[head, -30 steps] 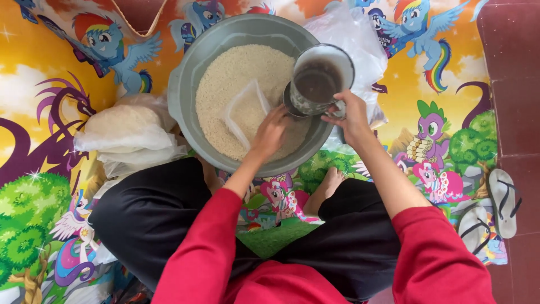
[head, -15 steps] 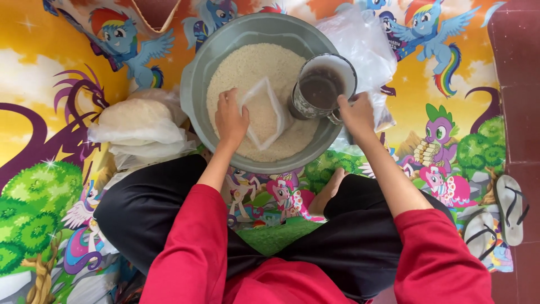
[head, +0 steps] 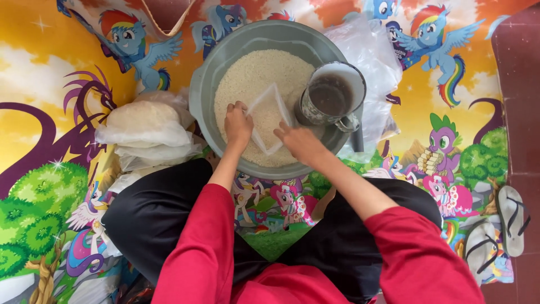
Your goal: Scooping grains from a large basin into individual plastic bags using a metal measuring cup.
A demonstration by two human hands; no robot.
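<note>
Now, seating: cross-legged on a cartoon-printed mat (head: 50,84), black trousers, red sleeves, seen from the head view.
Basin: grey round basin (head: 205,84) on the mat in front of the knees, filled with white rice (head: 247,76).
Clear bag: small transparent plastic bag (head: 270,115) lying on the rice near the middle of the basin, mouth held between both hands.
Left hand: left hand (head: 238,124) over the rice at the bag's left edge, fingers curled shut, pinching the bag's rim.
Right hand: right hand (head: 301,143) at the bag's lower right corner, fingers partly bent with the tips on the plastic; firm grip or mere touch, cannot tell.
Mug: metal mug (head: 332,95) standing in the basin's right side, just beside the bag, upright, dark inside, handle pointing toward the basin's right rim; free of both hands.
Filled bags: pile of white packed bags (head: 146,126) on the mat, just left of the basin.
Loose plastic: crumpled clear sheet (head: 371,50) draped at the basin's right rim, behind the mug.
Sandals: pair of sandals (head: 498,228) at the mat's right edge, well apart from the basin.
</note>
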